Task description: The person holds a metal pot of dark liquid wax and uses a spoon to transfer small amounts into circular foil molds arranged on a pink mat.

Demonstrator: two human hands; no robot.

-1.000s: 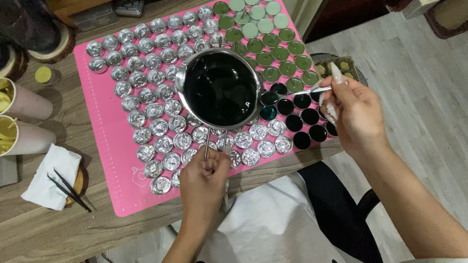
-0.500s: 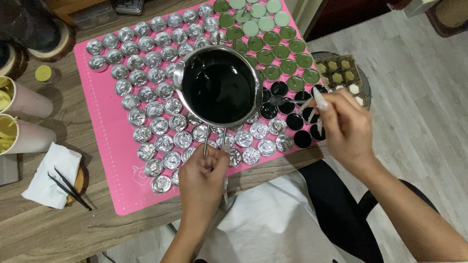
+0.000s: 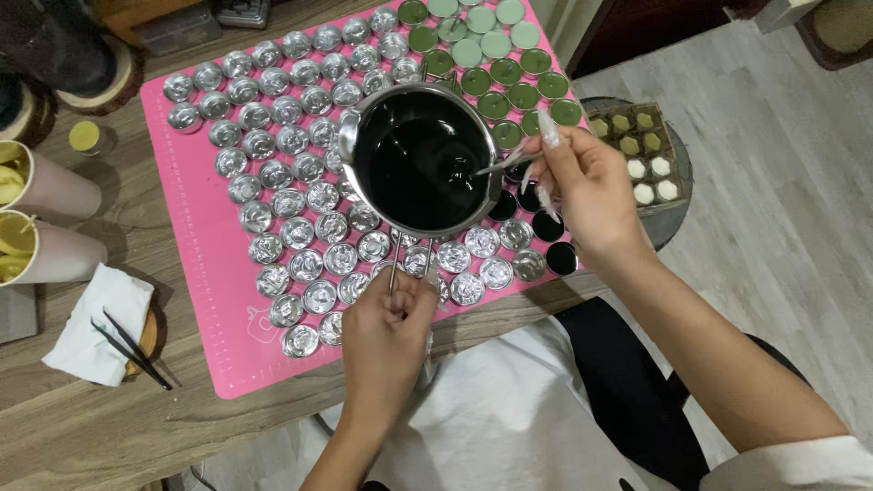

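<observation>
Right now the pink mat (image 3: 195, 273) fills the wooden table (image 3: 82, 436), and nearly all of it is packed with rows of small round tins (image 3: 291, 195): empty silver ones across the left and middle, green-filled ones at the top right, a short run of black-filled ones along the right edge. Above the middle of all that hangs the pot (image 3: 420, 162), a round steel one holding glossy black liquid, its surface smooth and mirror-like. Its wire handle (image 3: 409, 264) runs straight back toward the person, so the long axis points from the pot down to the left hand (image 3: 386, 341), which sits directly below it and is closed tight around the end of that handle. The right hand (image 3: 587, 186) comes in from the pot's right side, fingers pinched together on a thin metal stick (image 3: 498, 166) that slants leftward, its tip over the rim and in or just over the black liquid. So the left hand carries the pot, and the right is the nearer one to the black tins just below it. Off the table's right edge sits a small tray (image 3: 677, 136) of green and white pieces. Far left, two pale cups (image 3: 55, 191), and tweezers (image 3: 127, 338) lying on a white cloth (image 3: 95, 323).
</observation>
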